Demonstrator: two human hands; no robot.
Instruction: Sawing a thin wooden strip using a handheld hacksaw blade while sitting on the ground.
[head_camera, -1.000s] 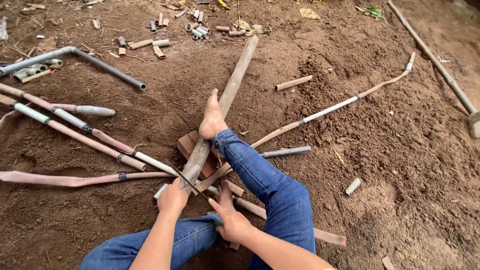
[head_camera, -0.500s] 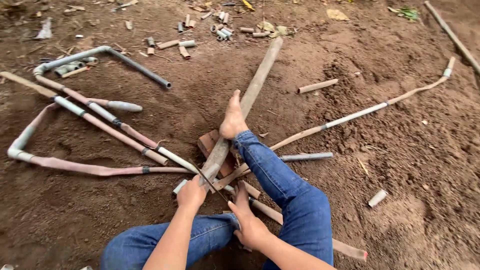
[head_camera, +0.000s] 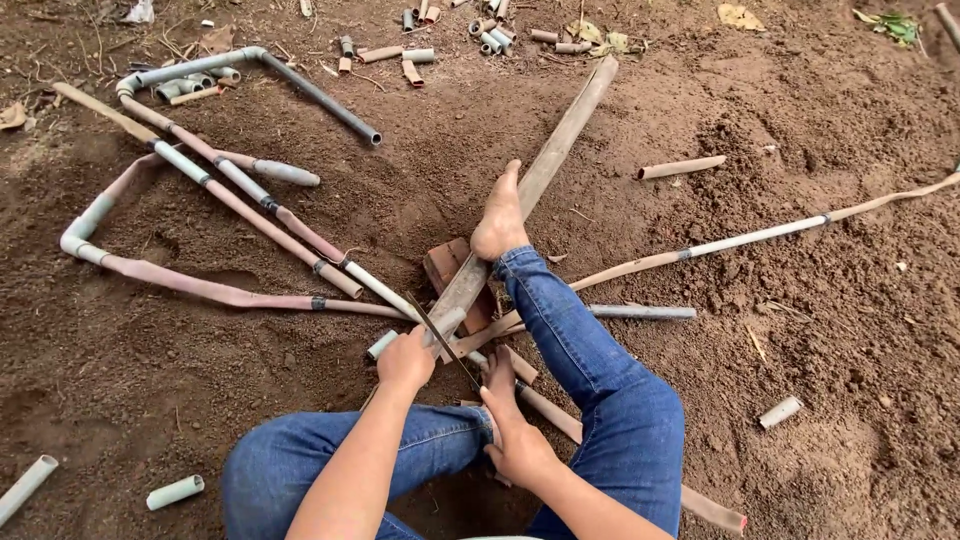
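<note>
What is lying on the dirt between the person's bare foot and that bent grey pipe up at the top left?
In the head view, only bare brown soil lies between the bare foot and the open end of the bent grey pipe.

**Loose pipe and scrap on the dirt**

I see a grey bent metal pipe lying at upper left, with short grey pipe offcuts tucked beside its elbow. More short cut pipe stubs are scattered along the top edge. A brown pipe stub lies alone at right. Two pale offcuts rest at lower left.
</note>
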